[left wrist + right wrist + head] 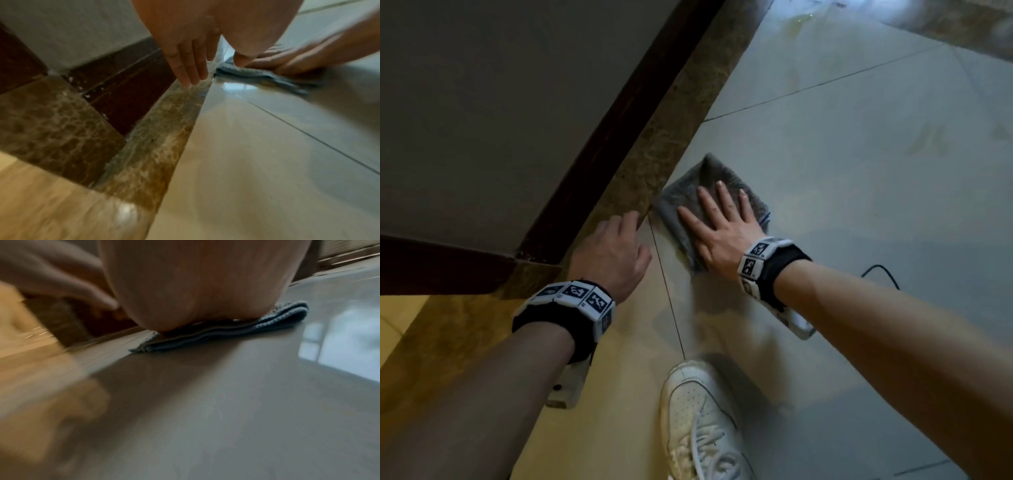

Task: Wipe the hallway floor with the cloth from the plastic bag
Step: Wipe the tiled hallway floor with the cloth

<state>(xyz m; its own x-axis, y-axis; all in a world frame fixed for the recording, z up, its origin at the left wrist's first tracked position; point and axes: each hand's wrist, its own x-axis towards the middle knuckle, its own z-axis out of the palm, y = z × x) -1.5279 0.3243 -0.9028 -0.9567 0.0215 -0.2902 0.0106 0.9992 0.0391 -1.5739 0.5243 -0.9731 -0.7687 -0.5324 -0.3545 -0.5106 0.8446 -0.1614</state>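
Nearest the head camera stood a white shoe (698,421), short of the folded grey cloth (688,195). Beside it braced left hand (613,253), fingers relaxed, empty. Right hand (185,285) pressed flat, fingers straight. Best kept heel-weighted, cloth (246,324) flat on floor (226,402), strokes overlapped.

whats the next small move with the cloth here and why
Probably slide the folded cloth away from the brown marble strip, toward the yellowish smears on the tiles. The right hand already presses it flat, fingers spread; the left hand rests at the strip.
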